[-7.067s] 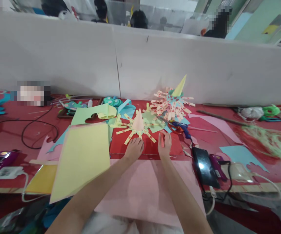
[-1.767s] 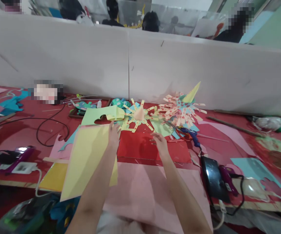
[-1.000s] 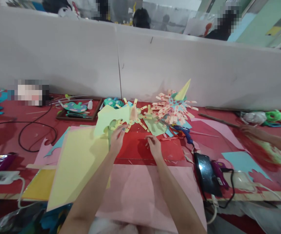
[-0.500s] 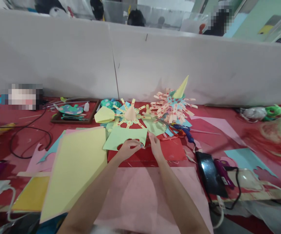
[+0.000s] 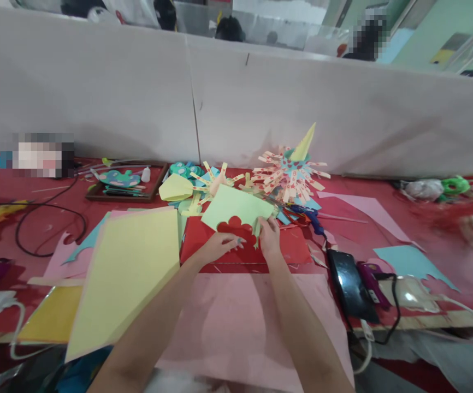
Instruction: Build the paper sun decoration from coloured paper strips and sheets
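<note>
The green sheet (image 5: 238,203) lies over the red board (image 5: 289,248), its lower right corner pinched between right hand (image 5: 269,237) thumb and fingers; the left hand (image 5: 218,246), fingers loosely parted and holding nothing, rests just below its scalloped cut-out. Long axis slopes down rightward, cut-out facing the person. The sheet partly covers a rayed paper piece (image 5: 215,183); a blue-handled tool (image 5: 312,217) lies at right.

One scallop-cut green sheet (image 5: 240,203), two spiky paper figures (image 5: 291,183), one brown tray (image 5: 116,198), one white bottle (image 5: 145,175), one black phone (image 5: 348,278) and two purple devices (image 5: 368,278) are visible.
</note>
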The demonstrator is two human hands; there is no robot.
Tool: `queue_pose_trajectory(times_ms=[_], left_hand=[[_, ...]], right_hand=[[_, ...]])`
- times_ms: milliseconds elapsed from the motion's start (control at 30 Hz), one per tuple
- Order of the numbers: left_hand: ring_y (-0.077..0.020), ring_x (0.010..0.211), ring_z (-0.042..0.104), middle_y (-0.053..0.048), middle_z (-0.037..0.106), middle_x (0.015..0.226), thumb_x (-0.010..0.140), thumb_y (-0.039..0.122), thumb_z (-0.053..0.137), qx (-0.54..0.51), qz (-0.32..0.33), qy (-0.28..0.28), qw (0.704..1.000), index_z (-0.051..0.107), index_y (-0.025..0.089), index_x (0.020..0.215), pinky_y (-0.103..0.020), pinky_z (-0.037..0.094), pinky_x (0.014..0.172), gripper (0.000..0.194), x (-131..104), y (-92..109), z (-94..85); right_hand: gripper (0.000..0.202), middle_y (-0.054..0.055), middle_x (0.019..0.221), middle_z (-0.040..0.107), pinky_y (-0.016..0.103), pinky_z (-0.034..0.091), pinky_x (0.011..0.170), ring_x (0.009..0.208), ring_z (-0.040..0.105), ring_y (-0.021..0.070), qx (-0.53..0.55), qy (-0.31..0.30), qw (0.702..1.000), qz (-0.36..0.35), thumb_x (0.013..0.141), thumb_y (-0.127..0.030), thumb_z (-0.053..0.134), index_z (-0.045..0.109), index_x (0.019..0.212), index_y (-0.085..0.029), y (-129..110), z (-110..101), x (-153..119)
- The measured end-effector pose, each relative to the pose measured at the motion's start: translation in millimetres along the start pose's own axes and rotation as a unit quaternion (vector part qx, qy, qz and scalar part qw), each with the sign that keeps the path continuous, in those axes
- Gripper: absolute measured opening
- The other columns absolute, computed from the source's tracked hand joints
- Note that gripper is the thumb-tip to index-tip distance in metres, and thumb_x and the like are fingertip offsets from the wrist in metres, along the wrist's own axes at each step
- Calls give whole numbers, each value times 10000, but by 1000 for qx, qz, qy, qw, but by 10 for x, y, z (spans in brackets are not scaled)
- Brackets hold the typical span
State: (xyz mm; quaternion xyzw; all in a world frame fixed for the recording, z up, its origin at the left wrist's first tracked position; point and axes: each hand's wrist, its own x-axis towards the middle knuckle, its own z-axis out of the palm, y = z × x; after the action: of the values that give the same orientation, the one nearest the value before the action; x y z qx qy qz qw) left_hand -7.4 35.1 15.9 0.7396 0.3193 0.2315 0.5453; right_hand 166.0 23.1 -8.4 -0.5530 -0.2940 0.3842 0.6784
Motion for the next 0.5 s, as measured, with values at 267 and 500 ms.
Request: queue_pose_trajectory(times_ms=[267,500], left_hand=[[-174,751,632,-156,610,1154,788,518,475,-160,-36,180,970,482,151,1255,-290,505,609,594,86,-90,-80],[-202,897,627,-119,606,1160,788,435,518,-203,-31,289,935,430,192,1272,-323,514,736,548,92,-47,-170]], right_hand=[[262,-75,566,477,202,369,484,505,470,75,107,38,992,52,584,-314,612,378,657,-222,-5,-63,76],[310,-110,529,469,183,366,410,439,452,61,170,27,982,77,542,-272,658,374,655,-225,-37,-52,52]])
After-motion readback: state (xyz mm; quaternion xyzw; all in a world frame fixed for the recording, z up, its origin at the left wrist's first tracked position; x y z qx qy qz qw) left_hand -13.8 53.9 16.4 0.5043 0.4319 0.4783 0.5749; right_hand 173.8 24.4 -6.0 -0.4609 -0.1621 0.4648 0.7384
